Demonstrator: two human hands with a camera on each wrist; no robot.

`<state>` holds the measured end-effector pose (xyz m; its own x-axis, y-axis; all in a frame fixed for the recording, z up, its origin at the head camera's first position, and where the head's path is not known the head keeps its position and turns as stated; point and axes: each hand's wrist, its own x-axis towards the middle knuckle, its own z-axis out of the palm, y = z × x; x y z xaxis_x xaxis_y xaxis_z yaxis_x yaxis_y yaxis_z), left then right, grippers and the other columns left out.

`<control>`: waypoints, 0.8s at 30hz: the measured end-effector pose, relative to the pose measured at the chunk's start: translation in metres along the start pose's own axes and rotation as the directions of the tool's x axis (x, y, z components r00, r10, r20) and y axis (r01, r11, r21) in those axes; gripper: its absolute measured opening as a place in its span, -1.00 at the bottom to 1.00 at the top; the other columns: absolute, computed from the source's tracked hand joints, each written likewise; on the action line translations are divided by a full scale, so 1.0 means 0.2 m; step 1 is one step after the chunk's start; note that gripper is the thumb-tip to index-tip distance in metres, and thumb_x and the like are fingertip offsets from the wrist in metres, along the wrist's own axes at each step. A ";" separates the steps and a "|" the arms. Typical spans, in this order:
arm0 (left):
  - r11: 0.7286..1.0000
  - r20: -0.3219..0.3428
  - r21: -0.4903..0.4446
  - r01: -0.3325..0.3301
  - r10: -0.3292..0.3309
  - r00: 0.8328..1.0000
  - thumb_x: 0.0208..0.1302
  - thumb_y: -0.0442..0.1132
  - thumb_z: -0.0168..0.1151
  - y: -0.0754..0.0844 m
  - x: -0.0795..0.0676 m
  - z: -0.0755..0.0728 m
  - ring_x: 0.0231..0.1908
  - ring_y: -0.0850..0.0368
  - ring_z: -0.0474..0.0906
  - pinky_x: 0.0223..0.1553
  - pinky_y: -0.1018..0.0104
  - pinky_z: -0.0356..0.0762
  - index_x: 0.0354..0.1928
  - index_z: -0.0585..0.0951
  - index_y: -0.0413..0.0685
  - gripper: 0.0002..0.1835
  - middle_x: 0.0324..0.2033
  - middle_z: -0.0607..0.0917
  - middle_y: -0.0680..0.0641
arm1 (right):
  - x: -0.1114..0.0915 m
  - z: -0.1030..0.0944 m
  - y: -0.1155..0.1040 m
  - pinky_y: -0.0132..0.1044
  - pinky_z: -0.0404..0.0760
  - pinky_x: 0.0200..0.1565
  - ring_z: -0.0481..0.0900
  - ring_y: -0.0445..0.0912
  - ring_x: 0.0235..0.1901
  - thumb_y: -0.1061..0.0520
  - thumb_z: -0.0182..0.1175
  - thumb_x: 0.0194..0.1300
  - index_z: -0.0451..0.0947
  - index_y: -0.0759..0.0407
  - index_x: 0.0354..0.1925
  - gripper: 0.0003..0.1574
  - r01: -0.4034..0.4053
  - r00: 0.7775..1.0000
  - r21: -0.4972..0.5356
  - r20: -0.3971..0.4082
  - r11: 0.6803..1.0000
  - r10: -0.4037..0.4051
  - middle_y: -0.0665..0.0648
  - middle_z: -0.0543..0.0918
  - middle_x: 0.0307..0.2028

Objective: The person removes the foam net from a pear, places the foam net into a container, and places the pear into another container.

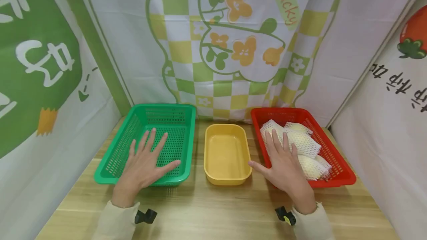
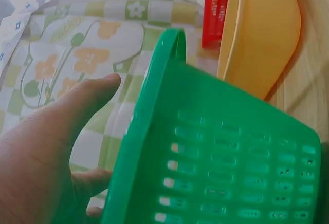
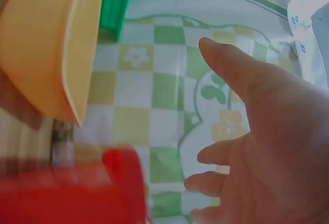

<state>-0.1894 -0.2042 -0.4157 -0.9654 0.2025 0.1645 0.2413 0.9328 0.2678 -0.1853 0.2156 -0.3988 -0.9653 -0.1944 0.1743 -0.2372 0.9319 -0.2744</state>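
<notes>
My left hand [image 1: 143, 167] is spread palm down over the near part of a green plastic basket [image 1: 191, 136], its fingers straight and holding nothing. Nothing lies inside that basket. My right hand [image 1: 283, 166], fingers also spread, hovers over the near left side of a red basket [image 1: 337, 158]. Several pale round items in white foam netting [image 1: 303, 143] lie in the red basket, partly hidden by the right hand. Between the two baskets stands a yellow tub [image 1: 227, 181] with nothing in it. In the right wrist view, the right thumb [image 3: 226, 62] stands apart from the fingers.
All three containers stand on a wooden table [image 1: 213, 214]. A checkered, flower-printed cloth [image 1: 217, 92] hangs right behind them. Printed white panels close in the left and right sides. Each sleeve cuff has a small black piece [image 1: 145, 216] at it.
</notes>
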 end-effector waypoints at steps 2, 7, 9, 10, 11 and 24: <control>1.000 0.008 -0.012 -0.022 0.022 1.000 0.35 0.53 0.08 0.01 0.00 0.00 0.68 -0.38 -0.25 0.56 -0.57 -0.29 0.72 0.01 0.08 0.11 0.71 -0.15 -0.27 | 0.00 -0.05 0.02 0.55 -0.19 0.55 -0.28 0.39 0.68 -0.61 0.19 0.31 -0.24 0.01 0.74 0.43 -0.001 1.000 -0.004 0.009 1.000 0.001 0.28 -0.13 0.72; 0.992 0.035 -0.036 -0.122 0.124 0.992 0.40 0.48 0.10 0.07 0.03 0.00 0.69 -0.32 -0.19 0.62 -0.45 -0.25 0.71 -0.02 -0.07 0.12 0.72 -0.15 -0.22 | 0.00 -0.23 0.10 0.57 -0.12 0.53 -0.20 0.43 0.66 -0.53 0.25 0.33 -0.28 0.09 0.73 0.46 0.010 0.999 -0.031 0.052 0.999 -0.008 0.31 -0.14 0.71; 0.984 0.046 -0.048 -0.170 0.173 0.984 0.42 0.46 0.10 0.10 0.04 0.01 0.69 -0.28 -0.17 0.64 -0.39 -0.20 0.70 -0.03 -0.13 0.13 0.72 -0.13 -0.20 | 0.01 -0.31 0.14 0.59 -0.11 0.52 -0.18 0.45 0.65 -0.52 0.26 0.33 -0.28 0.13 0.73 0.46 0.009 0.997 -0.039 0.082 0.999 -0.006 0.35 -0.14 0.71; 0.980 0.055 -0.053 -0.194 0.196 0.979 0.42 0.45 0.10 0.11 0.04 0.01 0.70 -0.27 -0.16 0.65 -0.36 -0.17 0.70 -0.04 -0.16 0.13 0.72 -0.13 -0.20 | 0.01 -0.34 0.16 0.58 -0.09 0.52 -0.17 0.45 0.65 -0.51 0.26 0.34 -0.27 0.16 0.72 0.46 0.012 0.995 -0.042 0.100 0.999 -0.008 0.36 -0.13 0.70; 0.975 0.060 -0.053 -0.217 0.220 0.974 0.43 0.45 0.09 0.13 0.04 0.01 0.70 -0.26 -0.15 0.66 -0.34 -0.13 0.69 -0.04 -0.19 0.14 0.71 -0.12 -0.20 | 0.02 -0.38 0.18 0.57 -0.07 0.52 -0.15 0.45 0.64 -0.51 0.26 0.34 -0.25 0.19 0.72 0.46 0.014 0.993 -0.045 0.119 0.999 -0.008 0.38 -0.12 0.70; 0.942 0.092 -0.013 -0.335 0.334 0.938 0.46 0.37 0.14 0.22 0.04 0.13 0.69 -0.22 -0.11 0.66 -0.13 0.08 0.64 0.02 -0.38 0.12 0.68 -0.05 -0.32 | 0.21 -0.47 0.49 0.47 0.22 0.48 0.19 0.51 0.51 -0.42 0.33 0.35 0.08 0.47 0.59 0.33 0.107 0.958 -0.053 0.272 0.993 -0.088 0.57 0.21 0.55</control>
<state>-0.1890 -0.1530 -0.4277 -0.8339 0.5292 0.1570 0.5517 0.8074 0.2092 -0.2392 0.3276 -0.3298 -0.9338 -0.3518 -0.0657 -0.3326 0.9208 -0.2036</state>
